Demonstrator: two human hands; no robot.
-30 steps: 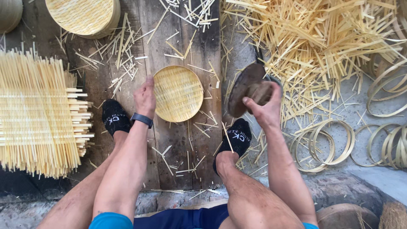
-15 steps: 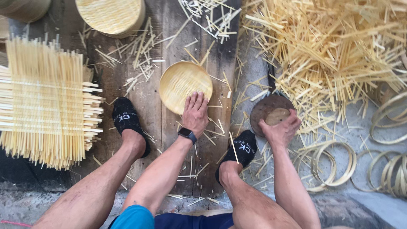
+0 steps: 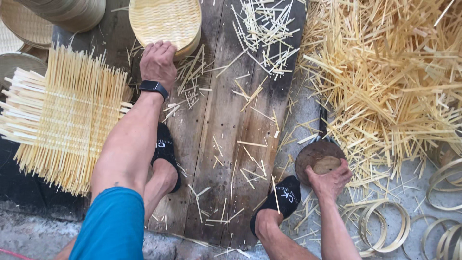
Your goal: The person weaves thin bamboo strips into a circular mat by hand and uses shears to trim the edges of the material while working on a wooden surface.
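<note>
Weathered wooden boards (image 3: 231, 144) strewn with bamboo slivers make up the floor in the head view, with a flat woven mat (image 3: 62, 115) at the left, a heap of bamboo strips (image 3: 385, 82) at the right and bamboo hoops (image 3: 380, 226) below it. At the top, the left hand (image 3: 158, 62) lies palm down, fingers curled over the rim of a round woven tray (image 3: 163, 21). Near the right shoe (image 3: 281, 200), the right hand (image 3: 329, 180) clasps the lower edge of a dark round wooden block (image 3: 313, 156).

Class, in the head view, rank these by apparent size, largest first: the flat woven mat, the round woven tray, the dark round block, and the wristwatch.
1. Flat woven mat
2. Round woven tray, partly cut off by the frame's top edge
3. Dark round block
4. Wristwatch
</note>
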